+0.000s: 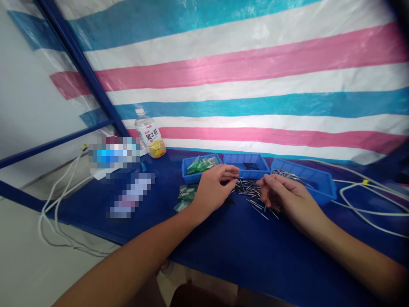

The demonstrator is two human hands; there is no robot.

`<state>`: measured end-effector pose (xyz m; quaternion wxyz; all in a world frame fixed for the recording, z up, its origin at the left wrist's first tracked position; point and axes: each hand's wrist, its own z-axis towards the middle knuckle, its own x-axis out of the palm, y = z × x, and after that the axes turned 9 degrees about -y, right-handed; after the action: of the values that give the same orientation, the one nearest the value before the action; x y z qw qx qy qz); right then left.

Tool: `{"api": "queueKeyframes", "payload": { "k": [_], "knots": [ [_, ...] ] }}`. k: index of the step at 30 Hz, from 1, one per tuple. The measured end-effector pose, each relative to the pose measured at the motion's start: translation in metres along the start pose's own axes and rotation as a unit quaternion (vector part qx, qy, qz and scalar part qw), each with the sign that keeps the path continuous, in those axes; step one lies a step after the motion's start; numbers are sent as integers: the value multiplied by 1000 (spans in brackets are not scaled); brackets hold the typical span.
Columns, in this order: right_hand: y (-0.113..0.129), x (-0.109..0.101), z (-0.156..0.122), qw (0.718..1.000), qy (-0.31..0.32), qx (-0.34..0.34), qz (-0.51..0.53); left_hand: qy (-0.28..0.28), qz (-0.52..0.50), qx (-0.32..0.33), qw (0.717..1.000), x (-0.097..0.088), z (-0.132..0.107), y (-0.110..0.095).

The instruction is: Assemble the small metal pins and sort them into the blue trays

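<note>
Between my left hand (211,192) and right hand (287,198), loose pins (251,197) could scatter if nudged; I can't tell if either grips one.

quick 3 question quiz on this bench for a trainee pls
1. Three blue plastic parts bins stand behind the loose metal pins on the blue table. Which bin holds the green pieces? A left, B middle, C right.
2. True or false: the plastic bottle of fruit tea lies on its side.
3. Which is nearer the loose green pieces on the table, the left hand or the right hand?

Key: 1 A; 2 false; 3 the left hand.
</note>
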<state>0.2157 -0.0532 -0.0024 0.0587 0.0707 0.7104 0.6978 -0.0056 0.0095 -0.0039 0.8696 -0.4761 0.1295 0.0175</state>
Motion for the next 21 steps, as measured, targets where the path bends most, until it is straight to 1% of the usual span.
{"api": "queueKeyframes", "payload": {
  "k": [2,4,7,9,10,13,17,19,21],
  "knots": [
    [-1,-1,0,1000,-6,-10,4,2,-33,-29,999,1,0,-1],
    [-1,-1,0,999,-21,-29,-22,10,-61,-53,997,2,0,-2],
    [-4,-1,-1,988,-49,-99,-106,29,-105,-86,990,4,-2,-6],
    [-7,-1,-1,979,-45,-147,-132,46,-133,-102,985,7,-4,-9],
    [-9,-1,-2,978,-36,-157,-133,55,-144,-106,982,8,-5,-10],
    [-13,0,-3,981,-13,-152,-121,73,-175,-115,975,11,-8,-13],
    [-11,3,-7,979,-11,-160,-124,75,-204,-126,968,13,-8,-13],
    [-8,4,-9,978,-19,-170,-117,63,-186,-108,975,13,-7,-12],
    [-5,5,-10,977,-31,-179,-112,51,-146,-85,984,11,-6,-11]
  ]
}}
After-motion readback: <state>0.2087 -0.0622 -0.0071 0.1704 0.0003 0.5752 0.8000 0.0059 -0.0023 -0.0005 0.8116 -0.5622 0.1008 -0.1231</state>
